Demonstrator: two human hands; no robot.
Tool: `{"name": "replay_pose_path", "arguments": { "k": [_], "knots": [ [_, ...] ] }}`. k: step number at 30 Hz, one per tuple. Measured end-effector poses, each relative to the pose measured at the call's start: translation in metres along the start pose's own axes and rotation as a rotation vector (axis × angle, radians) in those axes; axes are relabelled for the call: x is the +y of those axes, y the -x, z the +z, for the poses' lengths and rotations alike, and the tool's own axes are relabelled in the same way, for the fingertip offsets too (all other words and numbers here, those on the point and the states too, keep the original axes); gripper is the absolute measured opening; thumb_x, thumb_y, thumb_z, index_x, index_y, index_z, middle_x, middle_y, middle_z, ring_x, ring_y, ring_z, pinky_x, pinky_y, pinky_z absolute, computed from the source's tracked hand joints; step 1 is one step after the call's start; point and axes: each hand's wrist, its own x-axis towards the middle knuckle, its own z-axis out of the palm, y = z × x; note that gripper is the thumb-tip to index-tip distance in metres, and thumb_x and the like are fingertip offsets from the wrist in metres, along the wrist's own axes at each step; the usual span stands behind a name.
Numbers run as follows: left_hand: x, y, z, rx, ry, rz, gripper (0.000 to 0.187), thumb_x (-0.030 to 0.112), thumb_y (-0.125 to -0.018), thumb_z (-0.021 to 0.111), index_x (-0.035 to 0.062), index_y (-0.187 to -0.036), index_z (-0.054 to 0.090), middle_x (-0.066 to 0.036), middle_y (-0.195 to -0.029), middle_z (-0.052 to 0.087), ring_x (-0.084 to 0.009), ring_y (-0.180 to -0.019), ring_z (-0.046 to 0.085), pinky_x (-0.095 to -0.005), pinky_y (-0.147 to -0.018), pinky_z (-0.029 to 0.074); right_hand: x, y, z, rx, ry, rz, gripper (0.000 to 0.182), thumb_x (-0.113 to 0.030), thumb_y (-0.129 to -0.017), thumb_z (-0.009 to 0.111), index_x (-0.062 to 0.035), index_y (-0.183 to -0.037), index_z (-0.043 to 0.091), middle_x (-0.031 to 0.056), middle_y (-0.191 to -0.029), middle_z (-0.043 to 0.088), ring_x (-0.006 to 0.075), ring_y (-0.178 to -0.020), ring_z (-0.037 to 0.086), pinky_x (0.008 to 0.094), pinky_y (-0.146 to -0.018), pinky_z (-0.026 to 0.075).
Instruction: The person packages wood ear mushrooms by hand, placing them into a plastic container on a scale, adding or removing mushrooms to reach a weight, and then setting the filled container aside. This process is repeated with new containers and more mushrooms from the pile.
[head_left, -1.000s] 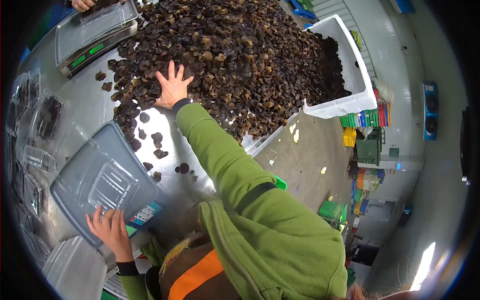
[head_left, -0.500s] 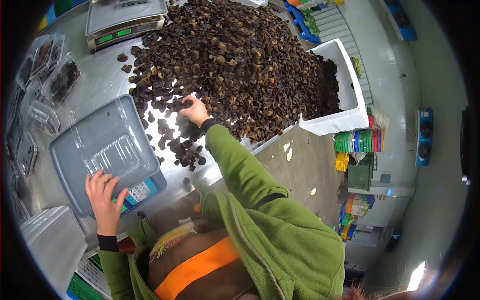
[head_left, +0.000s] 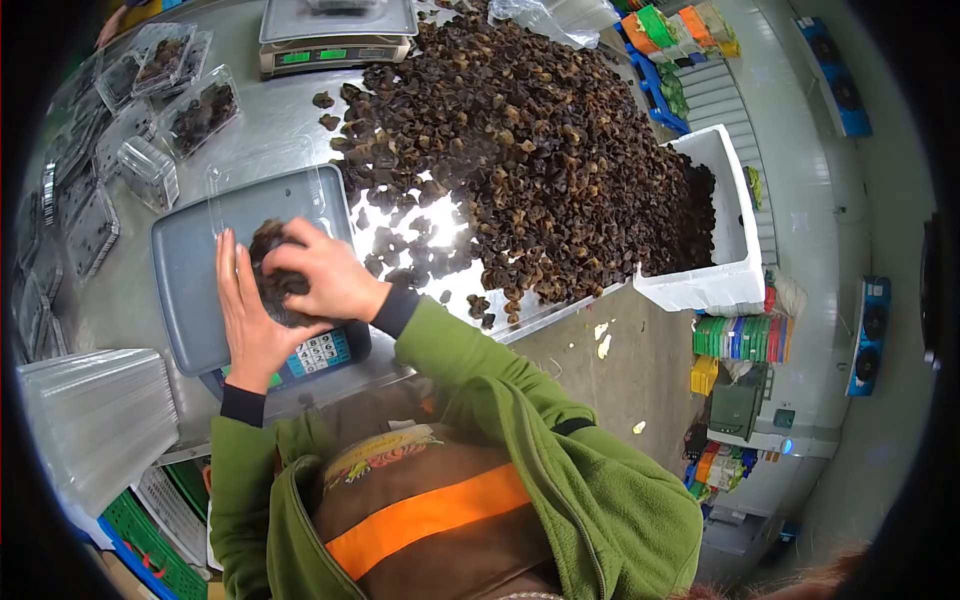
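My right hand is curled over a clump of dark wood ear mushrooms, low over a clear plastic clamshell box. That box lies on the grey pan of a scale, its transparent lid folded open away from me. My left hand rests at the box's near left side, fingers straight and thumb spread under the right hand. Most of the box's tray is hidden by both hands. Part of the scale's keypad shows below them. A large heap of wood ear mushrooms spreads to the right.
A white foam box lies tipped at the heap's right end. A second scale stands at the back. Filled clamshells sit at the left, and stacked clear trays at the near left. Another person's hand shows at the top left.
My right hand has moved left from the heap to the clamshell, carrying mushrooms. My left hand has shifted up beside it. The view has swung, so the table appears farther right.
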Motion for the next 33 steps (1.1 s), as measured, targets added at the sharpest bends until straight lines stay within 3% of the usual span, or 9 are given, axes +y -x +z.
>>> {"name": "replay_pose_path", "arguments": {
  "k": [2,7,10,14,19,21,23,26,33],
  "knots": [
    [-0.004,0.0,0.0,0.001,0.007,-0.024,0.128,0.043,-0.056,0.091,0.0066,-0.153,0.017,-0.024,-0.155,0.025,-0.0427,-0.143,0.025,-0.0521,-0.117,0.024,-0.002,-0.002,0.007,-0.264,0.206,0.004,0.047,-0.016,-0.066,0.078,-0.0123,-0.111,0.064,0.0142,-0.119,0.052,0.0364,-0.114,0.051,0.0422,-0.093,0.049],
    [-0.011,0.004,0.007,-0.096,-0.022,-0.164,0.101,0.026,-0.062,0.086,0.0034,-0.146,0.035,-0.018,-0.147,0.042,-0.0371,-0.137,0.038,-0.0466,-0.113,0.03,-0.018,-0.004,-0.017,-0.243,0.156,-0.074,0.051,-0.014,-0.069,0.077,-0.0105,-0.118,0.064,0.0149,-0.127,0.052,0.0377,-0.118,0.049,0.0419,-0.1,0.045],
    [-0.012,-0.008,0.011,-0.07,-0.074,-0.153,0.08,0.027,-0.064,0.085,0.0044,-0.133,0.05,-0.014,-0.131,0.053,-0.0356,-0.129,0.045,-0.0465,-0.107,0.035,-0.014,-0.005,-0.035,0.0,-0.13,-0.027,0.033,-0.008,-0.076,0.074,-0.0051,-0.109,0.067,0.0141,-0.117,0.059,0.0322,-0.108,0.058,0.0389,-0.095,0.048],
    [-0.011,-0.013,0.005,-0.122,-0.123,-0.12,0.061,0.029,-0.063,0.086,0.005,-0.115,0.063,-0.01,-0.119,0.057,-0.0338,-0.124,0.048,-0.046,-0.103,0.037,0.046,0.038,-0.055,0.417,0.085,0.219,0.026,-0.007,-0.08,0.073,-0.0059,-0.105,0.069,0.0126,-0.111,0.063,0.0293,-0.103,0.061,0.0365,-0.087,0.05],
    [-0.002,-0.013,-0.031,-0.111,-0.066,-0.171,0.074,0.029,-0.059,0.089,0.0075,-0.124,0.06,-0.01,-0.124,0.055,-0.0336,-0.128,0.044,-0.0467,-0.107,0.034,0.143,0.154,-0.034,0.206,0.617,0.865,0.076,-0.058,-0.077,0.073,-0.0175,-0.139,0.052,0.023,-0.139,0.042,0.0472,-0.12,0.043,0.0525,-0.099,0.042],
    [-0.008,-0.009,-0.039,-0.072,-0.064,-0.166,0.074,0.028,-0.062,0.088,0.0074,-0.126,0.059,-0.011,-0.125,0.055,-0.034,-0.128,0.044,-0.0459,-0.107,0.036,0.111,0.162,-0.015,-0.015,0.816,0.811,0.079,-0.062,-0.076,0.071,-0.0234,-0.141,0.049,0.0224,-0.142,0.039,0.047,-0.123,0.04,0.054,-0.098,0.042],
    [-0.013,-0.005,-0.045,0.043,-0.024,-0.24,0.069,0.027,-0.066,0.087,0.0065,-0.126,0.059,-0.012,-0.125,0.056,-0.034,-0.127,0.045,-0.0441,-0.106,0.037,0.12,0.173,0.002,0.091,0.751,0.65,0.062,-0.038,-0.074,0.079,-0.0233,-0.131,0.056,0.0189,-0.129,0.048,0.0433,-0.119,0.044,0.0489,-0.091,0.047],
    [-0.029,0.007,-0.06,0.118,-0.053,-0.325,0.048,0.018,-0.079,0.079,0.0047,-0.122,0.062,-0.013,-0.124,0.059,-0.0287,-0.119,0.054,-0.0384,-0.102,0.042,0.134,0.179,0.005,0.248,0.444,0.802,0.046,-0.009,-0.07,0.076,-0.0166,-0.113,0.062,0.0153,-0.112,0.053,0.0371,-0.098,0.058,0.0439,-0.086,0.05],
    [-0.049,0.033,-0.103,0.374,-0.074,-0.541,0.03,0.016,-0.09,0.07,0.0024,-0.117,0.066,-0.009,-0.118,0.064,-0.0198,-0.108,0.061,-0.0327,-0.093,0.048,0.082,0.115,-0.05,0.531,0.142,0.469,0.03,-0.008,-0.069,0.078,-0.0052,-0.097,0.066,0.01,-0.09,0.062,0.0257,-0.082,0.06,0.0356,-0.077,0.049]
  ]
}}
